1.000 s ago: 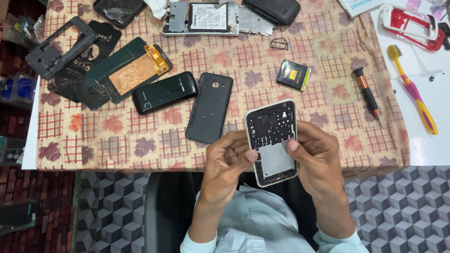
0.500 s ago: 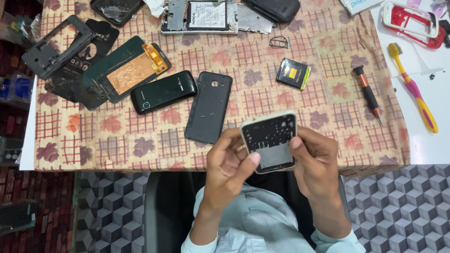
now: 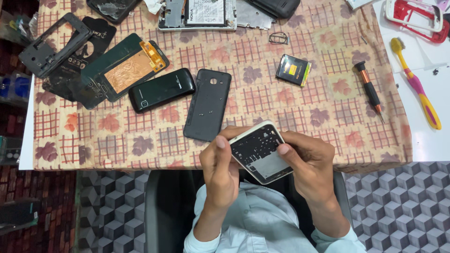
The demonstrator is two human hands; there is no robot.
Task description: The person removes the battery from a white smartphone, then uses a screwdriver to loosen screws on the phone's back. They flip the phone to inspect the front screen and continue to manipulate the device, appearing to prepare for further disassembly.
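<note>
Checked tablecloth point(image 3: 304, 100) with a leaf print covers most of the worktop, a bare white strip point(image 3: 422, 136) showing at the right edge; below the table edge the floor point(image 3: 398, 206) is a grey cube pattern, dark red brick-like pattern at far left. Both hands hold one phone frame point(image 3: 258, 151), white-rimmed, dark inner side up with a pale patch at its lower end, tilted, held just past the near table edge over the person's lap. Left hand point(image 3: 219, 175) curled around the frame's left side, thumb up against its top-left corner; right hand point(image 3: 311, 161) wrapped around the right side, thumb resting on the inner face, fingers underneath. Both hands closed on it, not spread. On the cloth just above the hands: black back cover point(image 3: 207, 104), lying flat, touching nothing. Left of it a small black phone point(image 3: 161, 90), then a display panel with a copper-coloured back point(image 3: 123, 69) and a black empty frame point(image 3: 55, 44). Small black-and-yellow battery point(image 3: 293, 70) sits mid-table, a screwdriver with orange collar point(image 3: 368, 89) to its right, well apart from the hands. Pink and yellow toothbrush point(image 3: 416, 84) on the white strip, red phone frame point(image 3: 413, 18) above it. Opened phone with battery showing point(image 3: 197, 13) at the top is cut off by the picture edge, same for dark items beside it. Fingers under the held frame hidden; small dark specks on the back cover too small to make out.
</note>
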